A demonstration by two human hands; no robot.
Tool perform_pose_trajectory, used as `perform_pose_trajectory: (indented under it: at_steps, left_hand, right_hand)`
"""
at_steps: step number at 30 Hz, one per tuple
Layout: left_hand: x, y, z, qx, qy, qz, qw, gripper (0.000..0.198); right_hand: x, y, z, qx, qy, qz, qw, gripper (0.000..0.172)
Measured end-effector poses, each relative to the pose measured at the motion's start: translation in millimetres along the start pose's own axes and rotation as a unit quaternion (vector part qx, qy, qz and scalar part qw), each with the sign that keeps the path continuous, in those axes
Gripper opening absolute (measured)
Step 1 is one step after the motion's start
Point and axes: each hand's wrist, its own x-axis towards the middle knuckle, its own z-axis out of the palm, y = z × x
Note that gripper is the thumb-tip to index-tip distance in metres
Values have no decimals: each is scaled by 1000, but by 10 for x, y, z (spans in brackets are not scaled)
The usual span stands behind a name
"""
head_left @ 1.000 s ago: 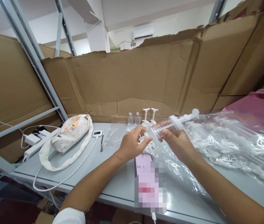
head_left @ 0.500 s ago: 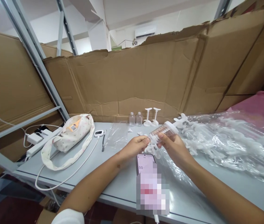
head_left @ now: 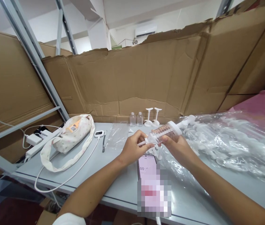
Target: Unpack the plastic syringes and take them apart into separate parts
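Observation:
My right hand point(head_left: 178, 143) is closed around a clear ribbed plastic barrel point(head_left: 161, 133), tilted with its white cap up to the right. A white plunger handle point(head_left: 189, 120) sticks out past the cap. At the barrel's lower left end, my left hand point(head_left: 134, 147) pinches a narrow white nozzle point(head_left: 142, 143), which meets the barrel's tip. Small white plastic parts point(head_left: 155, 151) lie on the table below the barrel, partly hidden by my hands. Behind stand two clear bottles point(head_left: 136, 119) and two white plungers point(head_left: 152, 117) on round bases.
A phone point(head_left: 146, 165) lies at the table's front, partly pixelated. Clear plastic bags of white parts point(head_left: 231, 140) cover the right side. At left are a cloth bag point(head_left: 76, 132), a small white device point(head_left: 99, 134) on a cable, and a power strip point(head_left: 42, 145). Cardboard point(head_left: 132, 81) walls the back.
My left hand has brought a white nozzle to the barrel's end, its fingers now spread around that end. The barrel has turned slightly, and the plunger handle looks rotated.

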Motion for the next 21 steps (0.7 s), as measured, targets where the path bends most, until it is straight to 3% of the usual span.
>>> perform_pose_trajectory:
  at_steps: [3,9,17,21]
  left_hand:
    - [5,10,-13,-3,-12,-7,1000,32]
    - [47,-102,22,-122,-100,-151,976,65]
    - [5,-80,37,-93,-16,-23,995,35]
    - [42,-27,-22,-75,-53,-16,996,31]
  right_hand:
    - [-5,-2,4,18,-5,-8,1000,39]
    - [-33,-79,28,-35,6,-9,999,45]
    - [-3,-63,18,7,13,-6,1000,36]
    - [-13,-92,20,26,1,-12,1000,39]
